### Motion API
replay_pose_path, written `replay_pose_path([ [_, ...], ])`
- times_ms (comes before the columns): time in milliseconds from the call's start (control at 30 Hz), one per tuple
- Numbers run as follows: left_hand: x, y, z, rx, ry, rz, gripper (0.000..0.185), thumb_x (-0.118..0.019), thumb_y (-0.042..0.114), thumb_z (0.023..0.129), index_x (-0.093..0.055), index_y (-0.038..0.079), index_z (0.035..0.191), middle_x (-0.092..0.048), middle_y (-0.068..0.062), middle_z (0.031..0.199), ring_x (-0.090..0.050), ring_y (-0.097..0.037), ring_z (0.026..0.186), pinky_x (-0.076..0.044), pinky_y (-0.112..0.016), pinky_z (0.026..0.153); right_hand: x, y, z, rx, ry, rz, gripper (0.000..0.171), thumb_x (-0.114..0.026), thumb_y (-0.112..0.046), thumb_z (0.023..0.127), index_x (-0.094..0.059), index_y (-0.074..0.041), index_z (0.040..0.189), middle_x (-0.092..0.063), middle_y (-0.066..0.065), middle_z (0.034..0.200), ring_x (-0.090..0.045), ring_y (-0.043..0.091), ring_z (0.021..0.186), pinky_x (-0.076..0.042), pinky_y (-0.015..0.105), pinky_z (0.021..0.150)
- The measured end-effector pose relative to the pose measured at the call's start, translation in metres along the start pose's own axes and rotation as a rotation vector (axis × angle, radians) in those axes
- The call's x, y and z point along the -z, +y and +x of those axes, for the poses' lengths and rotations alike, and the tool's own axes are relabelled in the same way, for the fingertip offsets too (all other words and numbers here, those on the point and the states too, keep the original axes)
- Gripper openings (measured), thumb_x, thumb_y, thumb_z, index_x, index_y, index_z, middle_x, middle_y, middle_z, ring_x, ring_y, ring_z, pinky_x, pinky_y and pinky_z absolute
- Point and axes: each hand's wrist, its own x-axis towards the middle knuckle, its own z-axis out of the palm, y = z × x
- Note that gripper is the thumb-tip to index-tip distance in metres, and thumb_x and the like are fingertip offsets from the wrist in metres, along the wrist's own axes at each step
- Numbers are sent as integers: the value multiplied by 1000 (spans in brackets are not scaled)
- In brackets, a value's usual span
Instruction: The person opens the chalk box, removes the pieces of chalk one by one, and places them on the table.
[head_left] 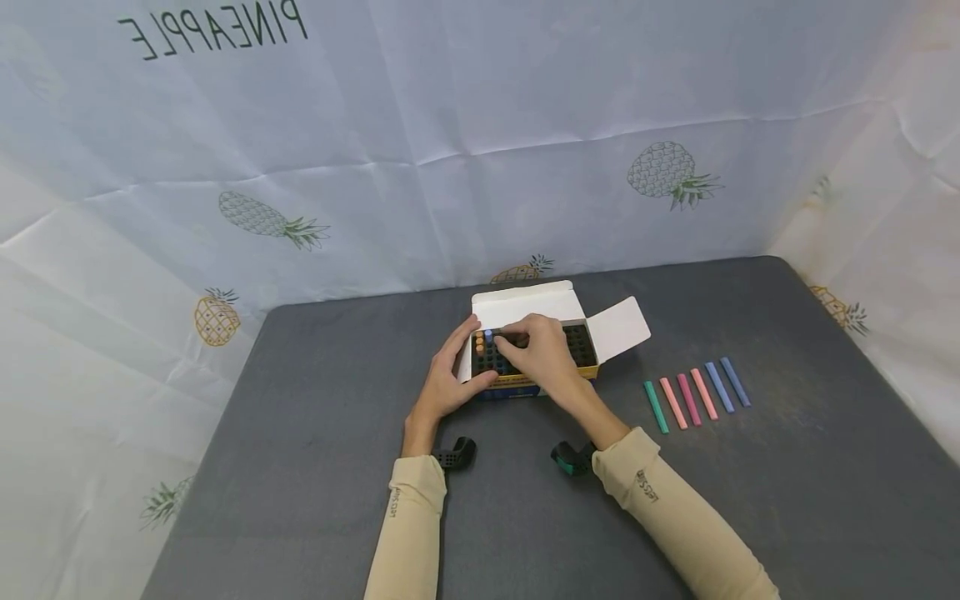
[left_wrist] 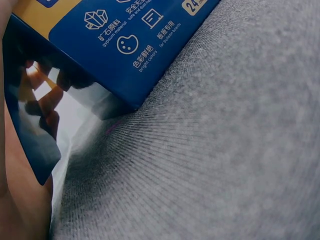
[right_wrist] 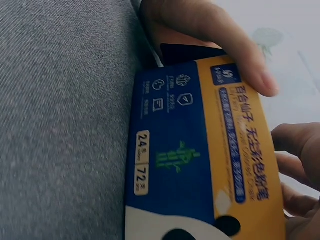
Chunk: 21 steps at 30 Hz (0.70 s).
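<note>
A pineapple-print sheet (head_left: 450, 100) hangs behind the grey tabletop (head_left: 322, 417); near the middle of the back edge sits the box (right_wrist: 200, 150), lid (head_left: 517, 307) raised, orange and blue chalks (head_left: 480, 349) upright in its far left corner; the left hand (head_left: 441, 375) grips its left side; the right hand (head_left: 545, 352) bends its fingers over the holes, holding what, I cannot tell; six loose sticks (head_left: 689, 400) lie rowed toward the right edge.

Box (right_wrist: 170, 115): side printed in blue and yellow-orange bands, with a green cartoon figure (right_wrist: 177, 156); inner flaps (head_left: 618, 328) white. Tray (head_left: 583, 348): black, dotted with round holes; chalk ends (head_left: 480, 348) toward its ten o'clock orange and blue. Chalk sticks (head_left: 688, 400), between three and four o'clock from the box: green, pinks, magenta, blues. Sleeves (head_left: 416, 521): beige, dark-lettered. Tabletop (head_left: 337, 400): dark grey. Cloth (head_left: 450, 92), at twelve: whitish, patterned with green-grey and orange pineapples (head_left: 660, 169).
</note>
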Motion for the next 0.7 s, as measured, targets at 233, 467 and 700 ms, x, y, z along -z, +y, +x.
replay_pose_path([
  [233,0,-2,-1,-21,6,5,85,-78,38,91,-41,-7,153,-30,-28,165,-29,-45,154,-30,-64,121,-10,-2,4,3,1,-25,17,-76,-11,91,-81,1,102,-74,16,89,-68,24,73,-56,34,64],
  [467,0,-1,-1,-17,5,9,82,-79,29,90,-41,-7,152,-30,-29,164,-28,-45,154,-29,-64,122,-16,-6,8,-59,-19,-91,18,-76,-14,92,-82,-1,103,-74,13,85,-51,12,56,-39,24,55],
  [700,-1,0,-2,-11,4,2,81,-78,30,91,-40,-6,153,-29,-28,165,-28,-44,155,-28,-63,123,-20,-9,12,-95,-17,-186,17,-77,-20,92,-84,-6,99,-76,12,84,-43,10,49,-28,20,45],
])
